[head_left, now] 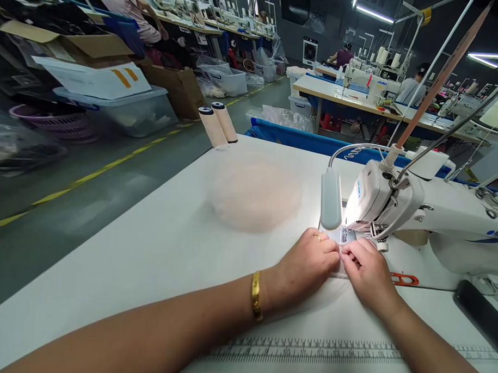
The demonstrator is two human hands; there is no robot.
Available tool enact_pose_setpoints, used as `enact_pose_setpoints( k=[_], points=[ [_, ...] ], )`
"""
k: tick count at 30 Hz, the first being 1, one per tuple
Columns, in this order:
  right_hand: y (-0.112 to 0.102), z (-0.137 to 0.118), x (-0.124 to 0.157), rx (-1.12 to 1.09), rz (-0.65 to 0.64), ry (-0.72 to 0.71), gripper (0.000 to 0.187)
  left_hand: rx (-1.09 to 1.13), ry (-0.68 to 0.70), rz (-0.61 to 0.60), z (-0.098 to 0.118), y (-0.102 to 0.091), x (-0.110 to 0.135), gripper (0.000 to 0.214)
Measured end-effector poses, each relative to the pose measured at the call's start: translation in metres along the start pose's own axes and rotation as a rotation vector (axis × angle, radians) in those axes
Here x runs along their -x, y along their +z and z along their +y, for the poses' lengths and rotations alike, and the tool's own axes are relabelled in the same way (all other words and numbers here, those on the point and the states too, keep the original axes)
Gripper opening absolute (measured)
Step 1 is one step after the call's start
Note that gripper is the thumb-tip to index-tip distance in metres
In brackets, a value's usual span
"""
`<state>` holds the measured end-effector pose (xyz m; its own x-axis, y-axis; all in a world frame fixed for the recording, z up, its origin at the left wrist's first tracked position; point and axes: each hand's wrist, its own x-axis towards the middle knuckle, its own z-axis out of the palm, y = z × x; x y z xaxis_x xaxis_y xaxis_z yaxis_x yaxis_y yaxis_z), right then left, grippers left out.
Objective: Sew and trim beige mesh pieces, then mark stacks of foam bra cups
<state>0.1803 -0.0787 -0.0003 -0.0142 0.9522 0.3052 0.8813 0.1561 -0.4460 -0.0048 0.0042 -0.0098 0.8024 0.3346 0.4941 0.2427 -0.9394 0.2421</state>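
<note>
My left hand (pixel 312 260), with a gold bracelet (pixel 255 295) on its wrist, is closed in a pinch just in front of the sewing machine (pixel 379 196). Fingertip to fingertip with it, my right hand (pixel 366 269) pinches too. Between them is a thin, pale, see-through piece of fabric (pixel 339 275), whose outline hardly stands out from the white table. Both hands rest close to the lit presser foot (pixel 346 235); the needle itself is too small to make out. An orange thread snipper (pixel 405 279) lies right of my right hand.
A grey lamp (pixel 331 200) hangs left of the machine head. Two thread cones (pixel 218 125) stand at the table's far corner. A hazy beige round patch (pixel 257 195) shows on the white tabletop (pixel 156 265). A black phone-like object (pixel 479 314) lies right; a ruler scale (pixel 308 352) runs along the front.
</note>
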Motion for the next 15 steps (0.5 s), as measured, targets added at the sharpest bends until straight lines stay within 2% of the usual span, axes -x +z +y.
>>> enact_pose_setpoints(
  k=[6, 15],
  points=[
    [-0.0025, 0.008, 0.0059, 0.143, 0.038, -0.158, 0.025, 0.067, -0.03, 0.016, -0.0015, -0.0066, -0.0023, 0.023],
    [-0.0028, 0.0096, 0.0037, 0.226, 0.057, -0.133, 0.028, 0.108, -0.03, -0.009, -0.0061, -0.0094, -0.0085, 0.023]
  ],
)
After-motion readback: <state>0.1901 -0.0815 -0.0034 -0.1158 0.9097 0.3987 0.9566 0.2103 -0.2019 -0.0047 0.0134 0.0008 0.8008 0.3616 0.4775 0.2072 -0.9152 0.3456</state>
